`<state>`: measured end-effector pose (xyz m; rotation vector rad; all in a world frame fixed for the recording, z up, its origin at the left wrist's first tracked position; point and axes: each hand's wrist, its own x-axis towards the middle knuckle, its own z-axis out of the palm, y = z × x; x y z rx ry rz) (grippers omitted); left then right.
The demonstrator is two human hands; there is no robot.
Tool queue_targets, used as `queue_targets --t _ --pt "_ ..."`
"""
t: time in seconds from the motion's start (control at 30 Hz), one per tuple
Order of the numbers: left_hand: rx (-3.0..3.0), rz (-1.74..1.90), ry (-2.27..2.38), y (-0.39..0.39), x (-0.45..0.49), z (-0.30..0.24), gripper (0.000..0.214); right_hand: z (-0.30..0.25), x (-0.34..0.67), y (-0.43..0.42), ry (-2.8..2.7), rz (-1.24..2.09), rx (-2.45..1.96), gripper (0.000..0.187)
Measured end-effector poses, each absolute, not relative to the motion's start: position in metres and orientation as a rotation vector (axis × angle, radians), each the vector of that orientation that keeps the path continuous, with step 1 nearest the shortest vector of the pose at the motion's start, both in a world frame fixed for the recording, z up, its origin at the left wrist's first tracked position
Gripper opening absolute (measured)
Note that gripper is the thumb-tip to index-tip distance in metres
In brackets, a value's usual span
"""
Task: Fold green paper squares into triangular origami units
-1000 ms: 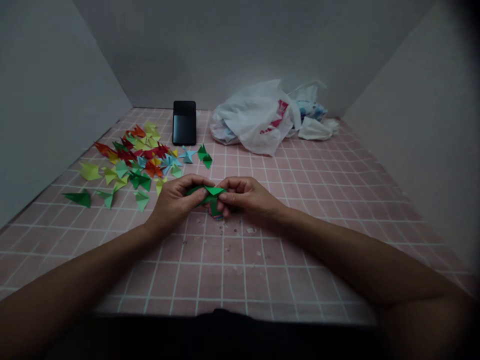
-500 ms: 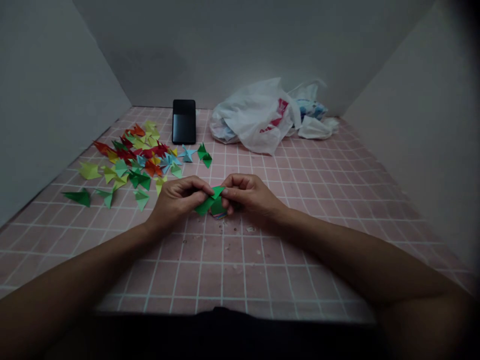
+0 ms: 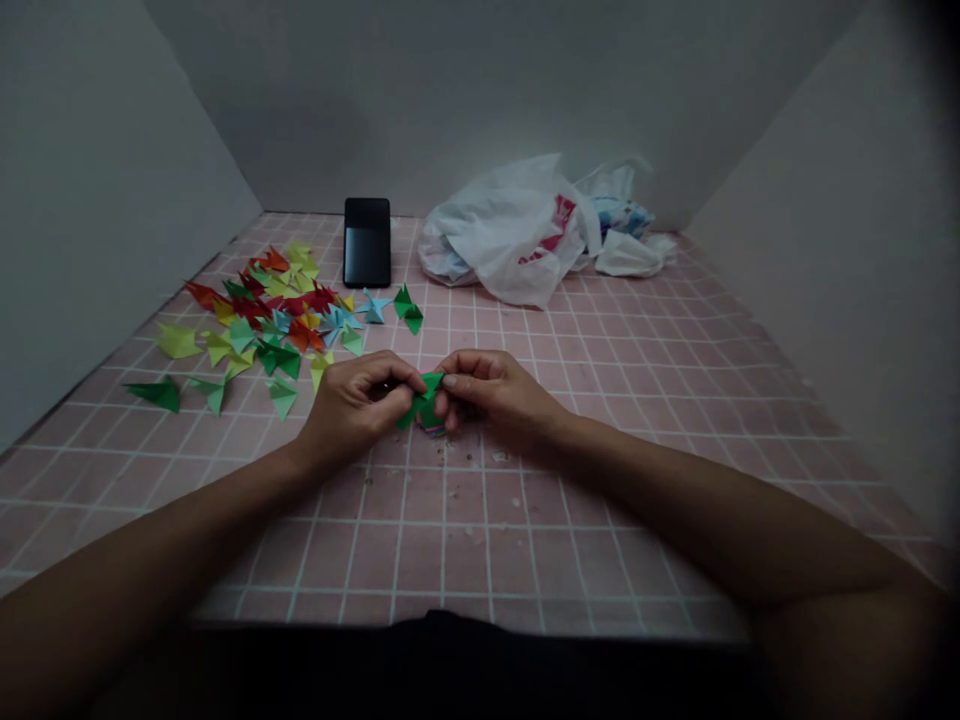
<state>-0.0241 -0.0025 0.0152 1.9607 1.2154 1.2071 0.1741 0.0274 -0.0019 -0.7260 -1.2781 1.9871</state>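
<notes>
Both my hands meet over the pink tiled surface point(image 3: 480, 540), pinching a folded green origami piece point(image 3: 421, 402) between their fingertips. My left hand point(image 3: 356, 405) grips its left side, and my right hand point(image 3: 487, 390) grips its right side. Much of the piece is hidden by my fingers. A small multicoloured paper piece point(image 3: 433, 429) shows just below it, partly covered. To the left of my hands lies a scattered heap of folded paper units point(image 3: 259, 325) in red, yellow, green and blue.
A black smartphone point(image 3: 367, 242) stands near the back wall. To its right lie a crumpled white plastic bag point(image 3: 502, 235) and a white cloth point(image 3: 628, 255). Grey walls point(image 3: 112, 200) rise at the left, back and right. Small crumbs dot the tiles below my hands.
The green piece has turned and drawn closer between my fingers, with less of it showing. My hands have moved slightly nearer each other.
</notes>
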Motion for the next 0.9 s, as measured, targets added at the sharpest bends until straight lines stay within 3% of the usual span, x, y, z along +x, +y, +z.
queue_targets --t 0.1,0.27,0.6,0.9 --pt "1.99 1.206 1.234 -0.0028 -0.0234 0.0147 0.016 -0.0013 0.1746 0.0285 -1.248 2.019 -0.705 0.011" --pt "2.039 1.208 1.178 -0.0021 -0.0238 0.012 0.017 -0.0018 0.1739 0.0289 -1.257 2.038 -0.721 0.03" --pt "2.037 1.182 1.141 -0.0015 -0.0248 0.0092 0.017 -0.0032 0.1737 0.0298 -1.235 2.033 -0.769 0.021" --pt "1.597 1.095 1.168 0.0014 -0.0255 0.008 0.009 0.0024 0.1726 0.0248 -1.35 1.812 -0.892 0.017"
